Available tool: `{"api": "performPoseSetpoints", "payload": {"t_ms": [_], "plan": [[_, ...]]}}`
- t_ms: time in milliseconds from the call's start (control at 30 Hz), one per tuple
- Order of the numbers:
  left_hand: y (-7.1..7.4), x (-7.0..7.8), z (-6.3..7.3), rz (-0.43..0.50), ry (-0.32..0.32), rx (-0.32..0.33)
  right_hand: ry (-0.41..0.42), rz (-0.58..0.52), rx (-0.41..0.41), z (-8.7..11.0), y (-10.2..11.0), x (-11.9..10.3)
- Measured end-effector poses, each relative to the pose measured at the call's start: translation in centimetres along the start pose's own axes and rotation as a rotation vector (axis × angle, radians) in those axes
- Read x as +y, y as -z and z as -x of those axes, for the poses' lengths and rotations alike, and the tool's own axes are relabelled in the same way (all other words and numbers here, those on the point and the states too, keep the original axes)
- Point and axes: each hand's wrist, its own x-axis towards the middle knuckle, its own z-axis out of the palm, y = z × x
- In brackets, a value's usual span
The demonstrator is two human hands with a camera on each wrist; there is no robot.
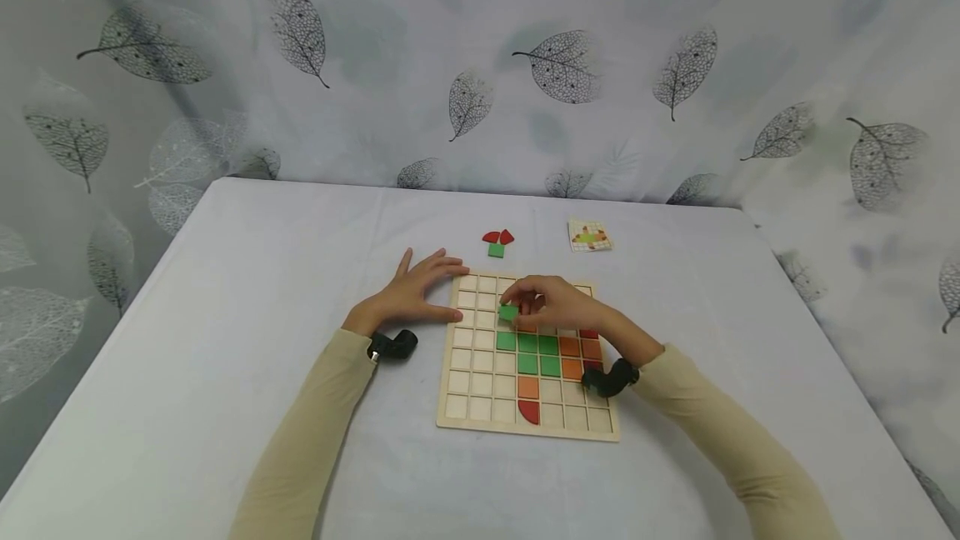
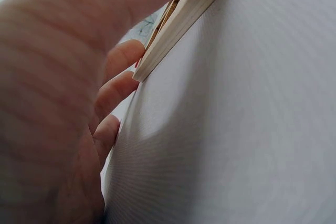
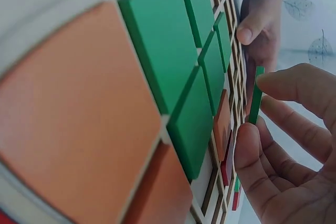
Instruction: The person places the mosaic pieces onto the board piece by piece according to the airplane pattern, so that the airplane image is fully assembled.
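Note:
A wooden grid board point(image 1: 472, 361) lies on the table, partly filled with green, orange and red tiles. My right hand point(image 1: 558, 302) is over its upper middle, pinching a green square tile point(image 1: 508, 312) between thumb and fingers. In the right wrist view that green tile point(image 3: 256, 95) stands on edge, just off the board. My left hand point(image 1: 412, 290) is spread at the board's left side, thumb and fingertips touching the frame point(image 2: 178, 30). Some cells and tiles are hidden under the right hand.
Beyond the board lie two red curved tiles point(image 1: 491, 237) and another green square tile point(image 1: 497, 250). A small pattern card point(image 1: 590, 236) sits farther right. White cloth point(image 1: 225, 340) covers the table, and a leaf-print curtain point(image 1: 412, 48) hangs behind it.

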Motion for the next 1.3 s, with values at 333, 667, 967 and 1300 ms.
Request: {"api": "performPoseSetpoints", "payload": {"t_ms": [333,667,967,1300], "plan": [[0.1,-0.1,0.1,0.0,0.01,-0.001,0.041,-0.019,-0.08,0.6,-0.8,-0.6],[-0.1,-0.2,0.0,0.002,-0.004,0.001,0.077,0.005,-0.171,1.0,-1.4,-1.1],[0.0,-0.1,-0.1,-0.002,-0.011,0.003,0.096,0.067,-0.208,1.0,-1.8,-1.2],[0.0,0.1,0.0,-0.005,-0.008,0.003,0.178,0.038,-0.216,1.1,-2.1,-0.9]]}}
